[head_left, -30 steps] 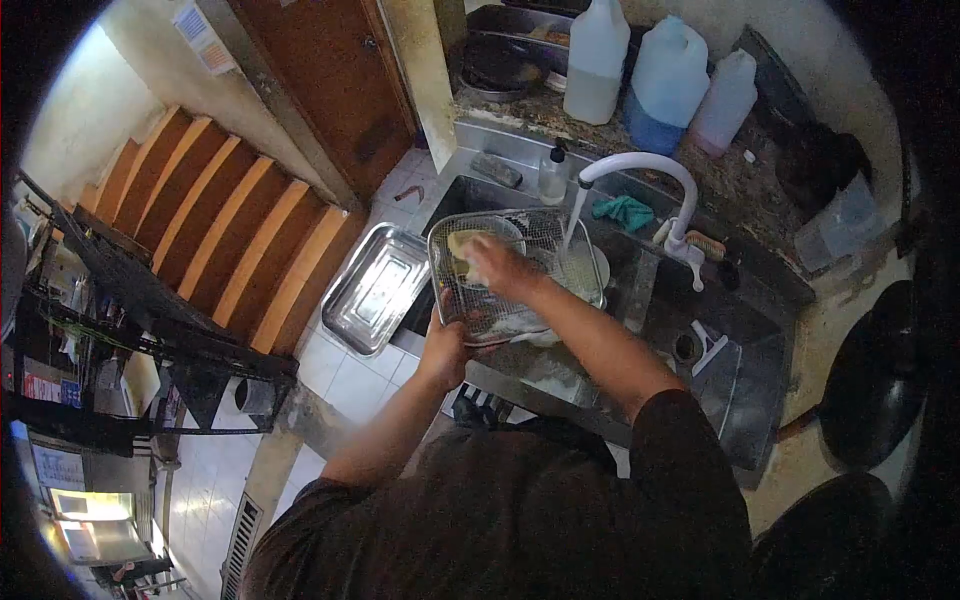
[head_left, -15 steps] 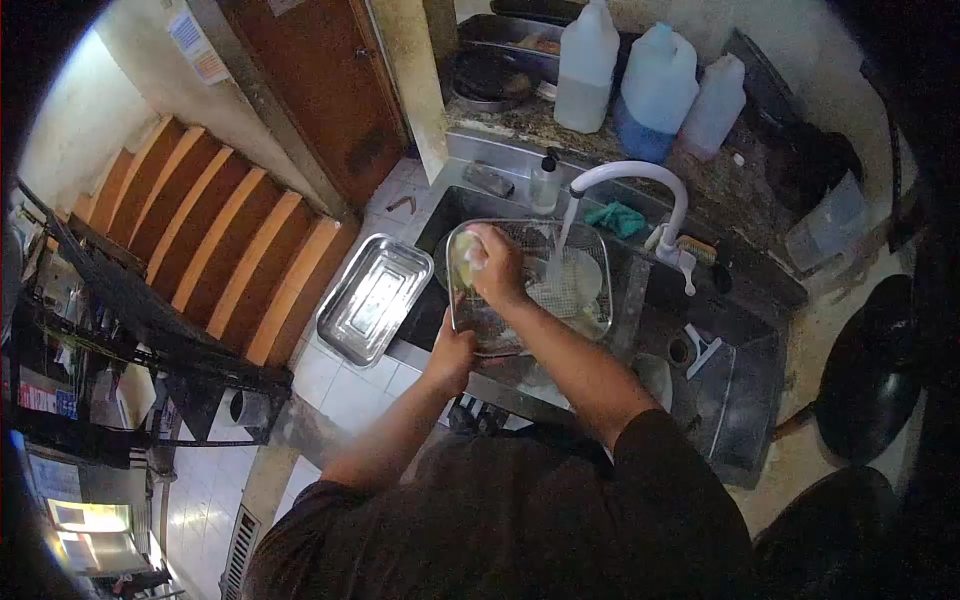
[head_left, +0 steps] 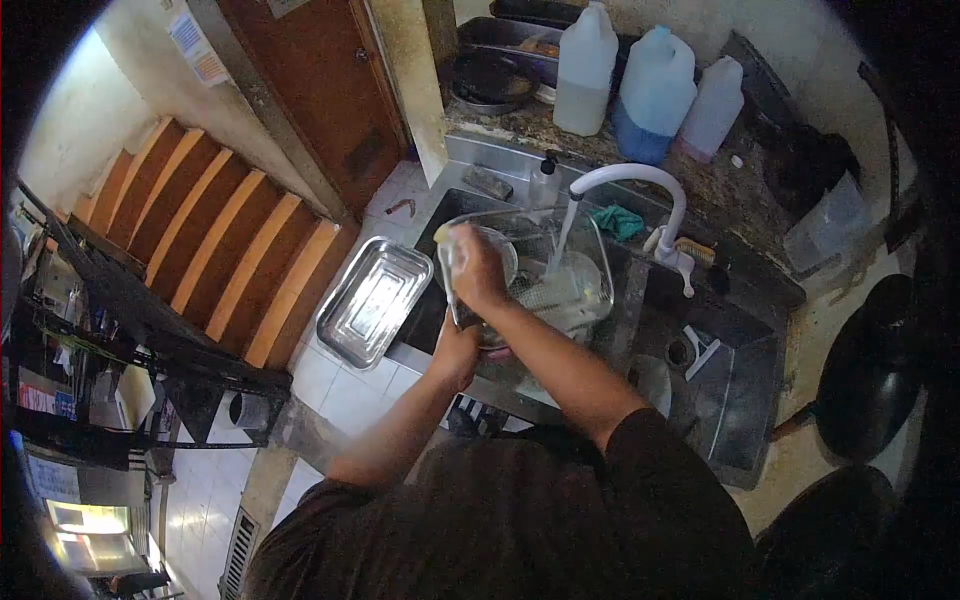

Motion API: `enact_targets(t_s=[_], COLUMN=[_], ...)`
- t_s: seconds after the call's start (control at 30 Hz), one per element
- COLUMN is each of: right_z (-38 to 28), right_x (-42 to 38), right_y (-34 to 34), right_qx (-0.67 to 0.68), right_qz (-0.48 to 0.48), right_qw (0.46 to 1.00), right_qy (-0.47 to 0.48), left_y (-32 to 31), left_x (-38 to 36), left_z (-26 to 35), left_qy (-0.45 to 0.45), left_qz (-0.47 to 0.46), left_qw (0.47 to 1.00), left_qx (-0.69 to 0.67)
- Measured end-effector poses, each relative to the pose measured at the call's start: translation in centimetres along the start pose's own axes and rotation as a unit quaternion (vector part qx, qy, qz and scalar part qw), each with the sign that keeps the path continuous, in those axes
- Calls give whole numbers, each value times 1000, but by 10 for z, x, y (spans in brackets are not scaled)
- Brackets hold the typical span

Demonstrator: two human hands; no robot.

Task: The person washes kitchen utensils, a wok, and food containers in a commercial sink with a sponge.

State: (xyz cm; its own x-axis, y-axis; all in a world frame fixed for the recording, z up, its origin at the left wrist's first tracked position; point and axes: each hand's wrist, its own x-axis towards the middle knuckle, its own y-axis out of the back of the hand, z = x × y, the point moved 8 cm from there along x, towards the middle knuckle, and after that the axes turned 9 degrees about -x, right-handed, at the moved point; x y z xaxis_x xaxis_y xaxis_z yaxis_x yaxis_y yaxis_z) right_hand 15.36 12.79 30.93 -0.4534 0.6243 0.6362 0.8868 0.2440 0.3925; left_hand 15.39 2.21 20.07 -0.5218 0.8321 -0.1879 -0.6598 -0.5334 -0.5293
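A see-through rectangular container (head_left: 606,262) with a thin rim is held tilted over the left sink basin. My left hand (head_left: 458,352) is closed around its near-left edge. Pressed against the rim's left side is my right hand (head_left: 474,268), fingers wrapped round a yellowish sponge (head_left: 443,236) that shows only in part. A white faucet (head_left: 640,174) pours a stream of water (head_left: 566,235) into the container's area. Dishes and a mesh-like surface (head_left: 545,293) show through or below it, blurred together.
An empty steel tray (head_left: 376,302) lies left of the sink. Behind stand a soap bottle (head_left: 544,183), a green cloth (head_left: 618,221) and several plastic jugs (head_left: 655,95). A squeegee-like white tool (head_left: 702,350) lies in the right basin (head_left: 735,400). Dark pans (head_left: 868,370) are at right.
The container has tipped, its left side now turned more edge-on. My right hand with the sponge has moved slightly left and down, from the inside to the rim.
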Motion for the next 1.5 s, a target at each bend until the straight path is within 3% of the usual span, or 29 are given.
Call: enact_targets(t_s=[0.03,0.07,0.13,0.17,0.2,0.27,0.33,0.4,0.53,0.57,0.6,0.67,0.77,0.83,0.87,0.93,0.97,1.03,1.1,1.13,1.2,1.23,1.27,1.3,1.33,1.4,1.43,1.47,1.5], right_z=[1,6,0,7,13,31,53,86,121,125,127,86,51,29,43,64,73,133,135,133,132,140,152,162,150,154,157,176,168], right_x=[-7,-9,-30,-33,-27,-12,4,17,3,5,5,-2,-32,-60,-65,-94,-96,-89,-80,-81,-80,-81,-72,-65,-63,-72,-79,-86,-91], right_y=[-11,-4,-15,-19,-13,-11,8,31,33,33,35,14,-7,-16,-16,-14,-1,28,51,56,72,71,77,89,91,104,88,91,82], right_qx=[6,5,-101,-153,-151,-274,-325,-362,-430,-303,-165,-176,-64,-41,-41,-114,-114,-97,-165,-165,-398,-400,-399,-395,-401,-222,-254,-256,-232], right_qz=[-94,-94,-219,-196,-199,-280,-266,-319,-291,-214,-127,-119,-173,-380,-379,-422,-424,-444,-422,-422,-373,-372,-301,-226,-225,-201,-237,-233,-301], right_qw=[996,996,947,919,918,868,869,873,852,928,971,977,982,924,925,877,877,883,890,890,829,829,864,890,888,921,927,927,923], right_qy=[4,4,213,307,307,306,264,71,65,-29,-121,-18,38,-11,-13,200,196,-116,47,47,122,119,57,-4,-8,-249,-141,-144,-56], left_y=[8,19,15,13,6,-3,5,17,14,11,7,-5,-14,0,11,25,18,27,33,33,23,17,10,-4,-13,-6,-4,-2,3], left_x=[2,5,5,0,-10,-19,-21,-22,-29,-28,-28,-27,-22,-8,-3,2,-7,-5,-1,-1,-5,-7,-10,-15,-18,-6,1,5,9], left_z=[-2,-1,11,15,23,36,41,49,42,40,38,37,40,41,36,46,55,58,56,53,48,49,47,50,46,31,31,32,35], left_qy=[1,-1,-3,21,44,66,57,52,73,76,83,91,66,-7,-5,-112,-112,-108,-95,-95,-106,-112,-109,-75,-38,-51,-104,-157,-150], left_qz=[0,3,8,30,53,79,113,101,101,98,90,79,71,38,36,39,66,74,84,83,76,79,74,76,79,53,19,-15,31], left_qw=[1000,1000,1000,999,998,994,992,993,992,992,992,992,995,998,998,987,985,983,982,982,977,966,967,985,995,997,993,983,975], left_qx=[0,9,16,10,5,30,-2,-14,-16,-16,-20,-21,34,41,43,107,112,128,140,141,169,219,220,137,52,28,62,96,162])
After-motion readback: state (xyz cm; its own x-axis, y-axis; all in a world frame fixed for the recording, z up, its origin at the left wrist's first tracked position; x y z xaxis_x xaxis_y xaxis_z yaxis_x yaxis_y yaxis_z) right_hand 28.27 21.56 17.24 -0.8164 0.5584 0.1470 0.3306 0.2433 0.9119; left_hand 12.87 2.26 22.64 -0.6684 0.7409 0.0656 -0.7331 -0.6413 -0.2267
